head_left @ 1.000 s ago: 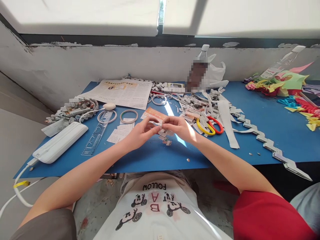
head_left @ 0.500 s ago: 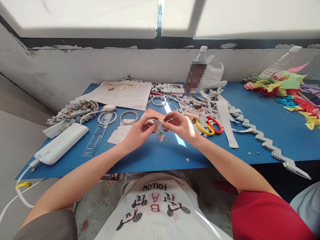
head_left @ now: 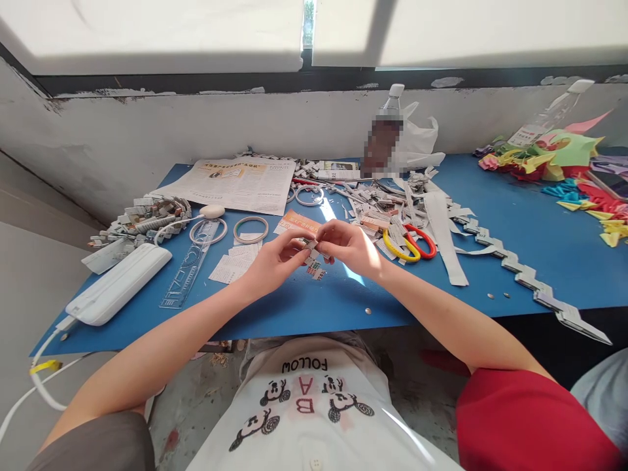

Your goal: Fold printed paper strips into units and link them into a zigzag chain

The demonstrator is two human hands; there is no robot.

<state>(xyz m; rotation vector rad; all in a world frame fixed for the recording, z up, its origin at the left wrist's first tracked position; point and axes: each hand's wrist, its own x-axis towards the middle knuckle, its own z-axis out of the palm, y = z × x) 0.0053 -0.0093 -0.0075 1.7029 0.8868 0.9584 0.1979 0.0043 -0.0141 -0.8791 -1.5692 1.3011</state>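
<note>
My left hand (head_left: 275, 261) and my right hand (head_left: 350, 246) meet over the middle of the blue table (head_left: 304, 304). Both pinch a small folded chain of newspaper strips (head_left: 313, 260), whose lower end hangs just above the table. An orange paper slip (head_left: 296, 222) lies just behind my fingers. Yellow and red handled scissors (head_left: 409, 244) lie to the right of my right hand, among a pile of cut paper strips (head_left: 383, 209).
A white power strip (head_left: 118, 283), a clear ruler (head_left: 189, 271), tape rings (head_left: 251, 229) and a newspaper (head_left: 235, 183) lie left. A zigzag folded paper chain (head_left: 520, 278) runs to the right edge. Coloured paper (head_left: 564, 170) and a bottle (head_left: 385, 134) sit at the back.
My hands rose slightly with the folded piece, then came back down a little. The fingers keep working the strip; its hanging end has shifted between them.
</note>
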